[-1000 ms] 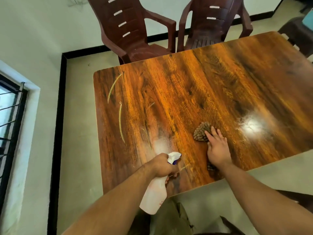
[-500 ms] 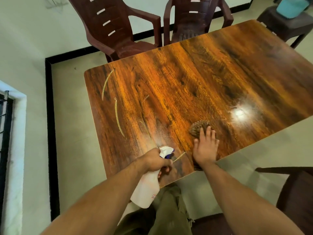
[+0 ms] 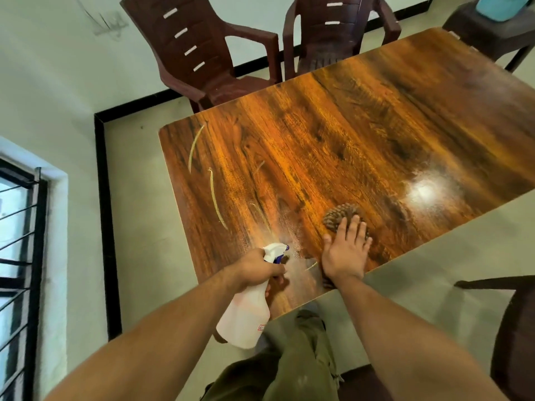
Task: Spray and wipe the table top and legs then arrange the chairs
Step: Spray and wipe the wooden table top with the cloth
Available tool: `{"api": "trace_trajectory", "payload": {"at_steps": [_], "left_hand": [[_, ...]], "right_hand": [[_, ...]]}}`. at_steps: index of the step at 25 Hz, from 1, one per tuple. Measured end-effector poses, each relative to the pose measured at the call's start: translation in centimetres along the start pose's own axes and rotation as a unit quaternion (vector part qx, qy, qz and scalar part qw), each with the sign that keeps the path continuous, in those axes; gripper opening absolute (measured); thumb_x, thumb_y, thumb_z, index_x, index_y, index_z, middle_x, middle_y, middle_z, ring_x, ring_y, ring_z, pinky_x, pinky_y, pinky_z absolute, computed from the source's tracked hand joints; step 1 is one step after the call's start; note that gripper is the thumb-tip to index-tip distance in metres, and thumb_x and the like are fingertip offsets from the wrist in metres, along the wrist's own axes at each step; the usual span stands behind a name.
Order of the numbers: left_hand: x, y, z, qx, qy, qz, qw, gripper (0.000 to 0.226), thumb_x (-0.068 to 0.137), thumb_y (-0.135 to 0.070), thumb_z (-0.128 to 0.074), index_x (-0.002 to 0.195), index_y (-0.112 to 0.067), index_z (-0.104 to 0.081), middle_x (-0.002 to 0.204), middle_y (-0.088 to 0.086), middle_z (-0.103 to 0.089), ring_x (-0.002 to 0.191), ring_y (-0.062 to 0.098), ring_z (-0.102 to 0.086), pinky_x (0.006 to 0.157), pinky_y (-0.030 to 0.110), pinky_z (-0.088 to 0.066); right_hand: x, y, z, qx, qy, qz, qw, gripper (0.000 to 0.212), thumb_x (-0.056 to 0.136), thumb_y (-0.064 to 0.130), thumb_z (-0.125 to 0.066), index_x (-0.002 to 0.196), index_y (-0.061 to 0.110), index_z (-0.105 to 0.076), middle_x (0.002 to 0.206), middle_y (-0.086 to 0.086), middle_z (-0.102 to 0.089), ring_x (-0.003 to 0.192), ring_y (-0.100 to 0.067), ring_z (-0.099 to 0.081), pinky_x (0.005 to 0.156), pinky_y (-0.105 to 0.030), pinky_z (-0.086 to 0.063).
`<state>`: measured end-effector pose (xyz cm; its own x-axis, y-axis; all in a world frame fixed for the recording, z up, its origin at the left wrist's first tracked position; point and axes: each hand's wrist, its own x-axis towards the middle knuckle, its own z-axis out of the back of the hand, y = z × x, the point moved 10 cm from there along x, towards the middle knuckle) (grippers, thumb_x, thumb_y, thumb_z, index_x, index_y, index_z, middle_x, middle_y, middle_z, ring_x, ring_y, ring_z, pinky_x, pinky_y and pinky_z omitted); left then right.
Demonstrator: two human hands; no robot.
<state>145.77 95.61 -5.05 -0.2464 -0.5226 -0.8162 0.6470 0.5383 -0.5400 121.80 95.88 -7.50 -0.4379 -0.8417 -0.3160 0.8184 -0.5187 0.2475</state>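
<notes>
The left hand (image 3: 257, 270) grips a white spray bottle (image 3: 246, 316) by its neck, fingers curled round the trigger. The blue-tipped nozzle points at the bench (image 3: 347, 125) just ahead of it. A pale haze of droplets (image 3: 286, 235) lies on the wood beyond the nozzle, between the two hands.

The right hand (image 3: 344, 253) lies flat with fingers straight and slightly spread, pressing a brown patterned cloth (image 3: 338, 215) onto the bench top near its front edge. The cloth shows past the fingertips. The hands are near each other but apart.

Long pale scratches (image 3: 214, 195) mark the wood ahead of the left hand, and a bright glare (image 3: 424, 192) sits ahead and to the right of the right hand.

Well beyond both hands, at the far side of the bench, stand a dark brown plastic chair (image 3: 199, 59), turned at an angle, and a second chair (image 3: 333, 33) beside it. Part of a third chair (image 3: 515, 328) shows right of the right forearm. A barred window (image 3: 17, 270) is left of the left arm.
</notes>
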Motion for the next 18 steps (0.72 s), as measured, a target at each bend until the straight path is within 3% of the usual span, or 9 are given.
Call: {"api": "trace_trajectory", "payload": {"at_steps": [2, 5, 7, 9, 10, 11, 13, 16, 18], "left_hand": [[-0.3, 0.3, 0.7, -0.012, -0.007, 0.011, 1.0, 0.041, 0.091, -0.02, -0.076, 0.124, -0.005, -0.056, 0.094, 0.018, -0.078, 0.049, 0.022, -0.062, 0.057, 0.037, -0.058], [-0.4, 0.2, 1.7, -0.018, -0.011, 0.003, 1.0, 0.039, 0.092, -0.023, -0.076, 0.123, -0.006, -0.058, 0.096, 0.017, -0.078, 0.052, 0.022, -0.062, 0.059, 0.037, -0.058], [-0.3, 0.4, 2.4, -0.029, -0.024, -0.003, 0.999, 0.042, 0.091, -0.026, -0.077, 0.123, -0.006, -0.059, 0.1, 0.02, -0.077, 0.053, 0.023, -0.063, 0.061, 0.039, -0.059], [-0.4, 1.5, 2.9, -0.019, -0.04, 0.005, 0.999, 0.047, 0.088, -0.029, -0.079, 0.123, -0.006, -0.058, 0.097, 0.02, -0.075, 0.054, 0.024, -0.063, 0.059, 0.04, -0.06], [-0.7, 2.0, 2.8, -0.006, -0.041, 0.011, 0.999, 0.049, 0.086, -0.031, -0.08, 0.124, -0.007, -0.058, 0.096, 0.018, -0.074, 0.057, 0.024, -0.064, 0.059, 0.04, -0.06], [-0.9, 2.6, 2.5, 0.011, -0.036, 0.015, 0.999, 0.051, 0.084, -0.032, -0.081, 0.124, -0.008, -0.059, 0.097, 0.016, -0.073, 0.063, 0.025, -0.067, 0.063, 0.042, -0.062], [-1.3, 3.8, 1.8, 0.072, -0.023, 0.014, 0.997, 0.049, 0.083, -0.033, -0.081, 0.124, -0.011, -0.064, 0.106, 0.014, -0.073, 0.086, 0.028, -0.071, 0.084, 0.046, -0.062], [-1.8, 5.6, 1.6, 0.119, -0.018, 0.01, 0.993, 0.035, 0.084, -0.035, -0.079, 0.111, -0.018, -0.065, 0.107, 0.009, -0.071, 0.097, 0.027, -0.068, 0.09, 0.041, -0.057], [-2.0, 7.0, 1.7, 0.116, -0.01, 0.013, 0.993, 0.024, 0.084, -0.035, -0.079, 0.098, -0.022, -0.065, 0.105, 0.011, -0.073, 0.09, 0.025, -0.067, 0.088, 0.041, -0.058]], "right_hand": [[-3.5, 3.5, -2.3, -0.013, 0.022, 0.109, 0.994, 0.062, 0.106, 0.047, -0.016, 0.159, 0.02, -0.001, 0.166, -0.004, 0.014, 0.152, -0.024, 0.02, 0.123, -0.047, 0.01], [-5.7, 2.1, -1.5, -0.044, 0.045, 0.249, 0.967, 0.059, 0.104, 0.047, -0.014, 0.159, 0.027, -0.011, 0.167, 0.006, 0.008, 0.151, -0.015, 0.019, 0.123, -0.041, 0.012], [-2.7, -1.3, 0.1, -0.023, 0.034, 0.154, 0.987, 0.057, 0.106, 0.045, -0.017, 0.16, 0.027, -0.012, 0.167, 0.003, 0.007, 0.153, -0.018, 0.014, 0.124, -0.044, 0.007], [-0.8, -3.4, 1.0, 0.023, -0.007, -0.056, 0.998, 0.059, 0.106, 0.042, -0.022, 0.16, 0.019, -0.011, 0.167, -0.004, 0.008, 0.154, -0.024, 0.01, 0.124, -0.049, 0.002], [-1.3, -1.8, 0.4, 0.047, -0.003, -0.107, 0.993, 0.062, 0.106, 0.042, -0.023, 0.16, 0.017, -0.007, 0.167, -0.008, 0.011, 0.153, -0.028, 0.012, 0.124, -0.051, 0.003], [-2.3, 1.1, -0.7, 0.042, 0.004, -0.091, 0.995, 0.064, 0.105, 0.044, -0.022, 0.16, 0.018, 0.0, 0.166, -0.01, 0.015, 0.152, -0.03, 0.016, 0.123, -0.051, 0.006], [-6.6, 7.0, -4.1, -0.004, 0.024, 0.085, 0.996, 0.063, 0.105, 0.045, -0.02, 0.156, 0.02, 0.006, 0.163, -0.006, 0.02, 0.151, -0.027, 0.021, 0.122, -0.048, 0.012], [-9.6, 7.6, -4.1, -0.045, 0.097, 0.36, 0.927, 0.062, 0.102, 0.053, -0.009, 0.159, 0.029, -0.011, 0.165, 0.007, 0.01, 0.153, -0.017, 0.014, 0.124, -0.046, 0.005], [-6.3, 5.0, -3.4, -0.063, 0.082, 0.309, 0.945, 0.063, 0.101, 0.053, -0.004, 0.159, 0.03, -0.014, 0.167, 0.005, 0.006, 0.154, -0.017, 0.01, 0.125, -0.046, 0.002]]}}
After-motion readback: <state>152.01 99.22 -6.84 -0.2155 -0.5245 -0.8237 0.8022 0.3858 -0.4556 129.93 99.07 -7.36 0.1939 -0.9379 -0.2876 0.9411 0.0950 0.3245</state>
